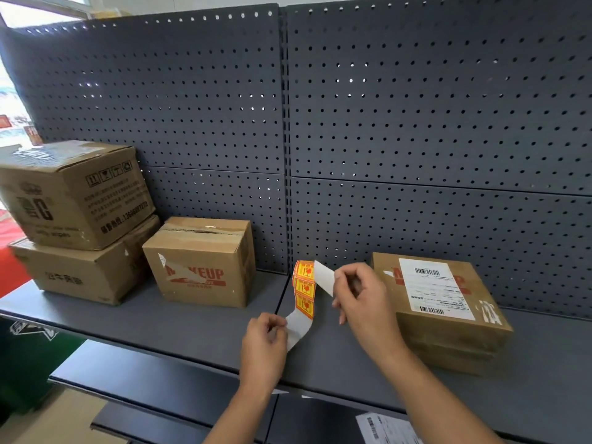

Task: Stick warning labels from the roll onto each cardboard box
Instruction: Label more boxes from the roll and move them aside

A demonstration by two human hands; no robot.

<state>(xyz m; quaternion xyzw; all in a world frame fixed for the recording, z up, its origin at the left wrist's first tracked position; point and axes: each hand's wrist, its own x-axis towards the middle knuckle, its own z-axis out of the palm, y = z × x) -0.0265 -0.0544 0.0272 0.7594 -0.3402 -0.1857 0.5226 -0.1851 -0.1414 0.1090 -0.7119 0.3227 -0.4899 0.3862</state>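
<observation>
A strip of red and yellow warning labels [304, 288] on white backing hangs above the dark shelf [192, 325]. My left hand [264, 344] pinches the strip's lower white end. My right hand [362, 302] pinches its upper white end. To the right lies a flat cardboard box [448, 331] bearing a white shipping label. Left of the strip stands a small "MAKEUP" box [201, 267]. Further left, a large printed box [73, 193] sits on top of another box [83, 277]. None of the visible box faces shows a warning label.
A dark pegboard wall [416, 107] backs the shelf. Lower shelves [160, 395] run beneath, with a white paper [384, 431] lying on one. A green object [28, 363] and red floor are at the far left.
</observation>
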